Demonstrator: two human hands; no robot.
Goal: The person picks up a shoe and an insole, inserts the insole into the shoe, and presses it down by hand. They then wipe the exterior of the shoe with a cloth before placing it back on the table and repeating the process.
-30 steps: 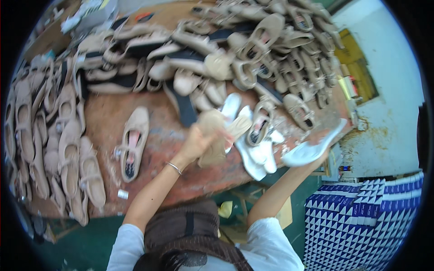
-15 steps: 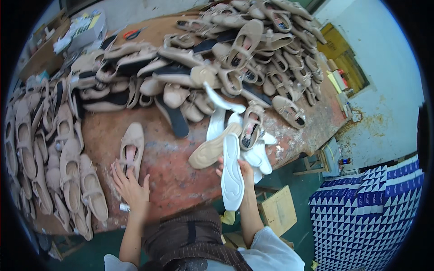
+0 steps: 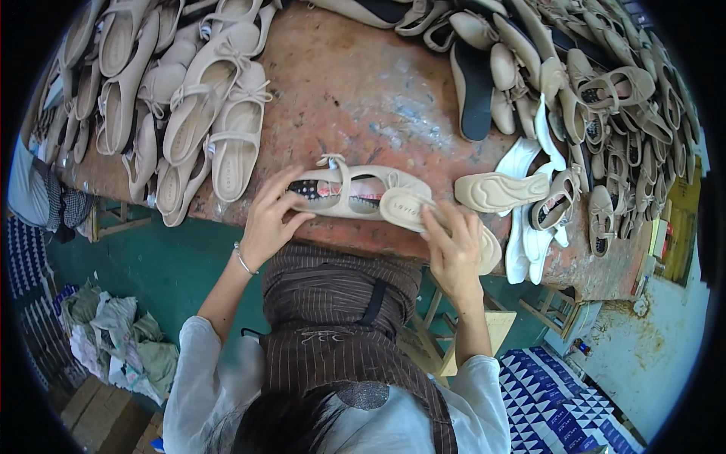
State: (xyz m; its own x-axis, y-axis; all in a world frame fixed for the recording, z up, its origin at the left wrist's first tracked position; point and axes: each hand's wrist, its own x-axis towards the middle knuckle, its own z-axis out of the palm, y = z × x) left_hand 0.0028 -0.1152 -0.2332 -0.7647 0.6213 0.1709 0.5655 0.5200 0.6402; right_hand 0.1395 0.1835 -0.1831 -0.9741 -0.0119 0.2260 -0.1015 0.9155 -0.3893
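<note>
Shoe (image 3: 345,193) lay crosswise on surface (image 3: 363,83); left-hand grip (image 3: 266,223) clamped heel, likely for steadiness. Right-hand grip (image 3: 456,253) pinched insole (image 3: 404,209), leaving printed end free over toe.

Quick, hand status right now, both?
Left hand: closed on the heel end of the beige shoe.
Right hand: closed, holding a beige insole.

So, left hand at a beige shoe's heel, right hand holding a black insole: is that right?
Not quite: the insole in the right hand is beige, not black, as the head view shows. The left hand is at the heel of a beige shoe.
</note>
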